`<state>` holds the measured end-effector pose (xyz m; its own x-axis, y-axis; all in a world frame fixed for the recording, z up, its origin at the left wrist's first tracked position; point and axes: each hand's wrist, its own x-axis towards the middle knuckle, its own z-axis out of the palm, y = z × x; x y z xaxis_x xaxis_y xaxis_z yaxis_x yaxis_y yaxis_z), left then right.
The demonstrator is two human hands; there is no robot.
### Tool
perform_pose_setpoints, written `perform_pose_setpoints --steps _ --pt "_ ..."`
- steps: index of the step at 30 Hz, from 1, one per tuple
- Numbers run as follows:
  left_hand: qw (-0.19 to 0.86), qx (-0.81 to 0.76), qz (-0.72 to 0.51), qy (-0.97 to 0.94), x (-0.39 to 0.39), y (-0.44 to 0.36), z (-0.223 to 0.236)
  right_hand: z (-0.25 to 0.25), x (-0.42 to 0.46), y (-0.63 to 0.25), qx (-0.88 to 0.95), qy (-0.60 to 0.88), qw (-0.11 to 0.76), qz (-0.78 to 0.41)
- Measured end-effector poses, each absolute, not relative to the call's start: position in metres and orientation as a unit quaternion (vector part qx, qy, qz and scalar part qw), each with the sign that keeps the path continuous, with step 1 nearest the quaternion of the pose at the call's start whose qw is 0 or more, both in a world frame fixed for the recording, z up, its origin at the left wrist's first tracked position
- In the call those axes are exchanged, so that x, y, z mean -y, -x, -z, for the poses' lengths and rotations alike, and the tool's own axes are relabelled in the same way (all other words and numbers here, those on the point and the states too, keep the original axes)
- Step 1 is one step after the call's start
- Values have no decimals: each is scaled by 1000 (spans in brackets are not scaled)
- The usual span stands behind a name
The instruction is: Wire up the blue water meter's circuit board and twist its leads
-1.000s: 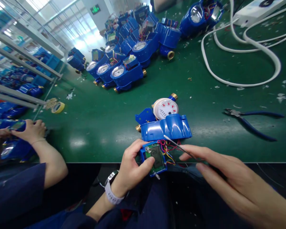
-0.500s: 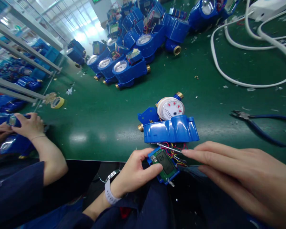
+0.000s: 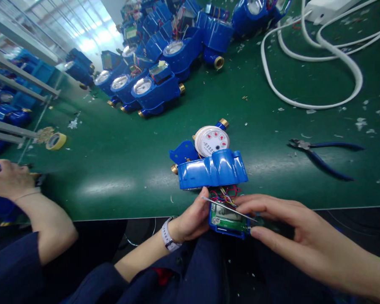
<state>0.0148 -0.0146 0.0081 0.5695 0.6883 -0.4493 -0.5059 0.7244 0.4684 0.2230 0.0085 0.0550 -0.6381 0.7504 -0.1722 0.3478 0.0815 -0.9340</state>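
Observation:
My left hand grips the left side of a small blue-cased circuit module with a green board and a grey display. Coloured wires run from its top edge toward a blue meter housing. My right hand holds a screwdriver whose thin metal shaft slants across the module, its tip near my left thumb. The dark handle is partly hidden in my palm. Right fingertips reach the module's right side. Just behind the housing lies a round water meter dial with red pointers.
Diagonal cutters lie on the green table at right. A white cable loops behind them. Several blue meters crowd the back left, near a tape roll. Another person's hand works at far left.
The module has turned more level, with my left thumb moved off its face to its upper left edge. My right hand has curled around the screwdriver and shifted over the module. The view has swung right.

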Motion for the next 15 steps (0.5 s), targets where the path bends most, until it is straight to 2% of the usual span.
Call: perform_pose_setpoints --steps 5,9,15 --pt "887 -303 -330 -109 9 -18 -4 -56 0 -234 723 404 224 -514" --pt "890 -296 -322 -127 -1 -12 -11 -57 11 -246 737 446 268 -432" --pt "881 -312 -303 -185 -17 -12 -28 -55 35 -258 747 499 247 -364"
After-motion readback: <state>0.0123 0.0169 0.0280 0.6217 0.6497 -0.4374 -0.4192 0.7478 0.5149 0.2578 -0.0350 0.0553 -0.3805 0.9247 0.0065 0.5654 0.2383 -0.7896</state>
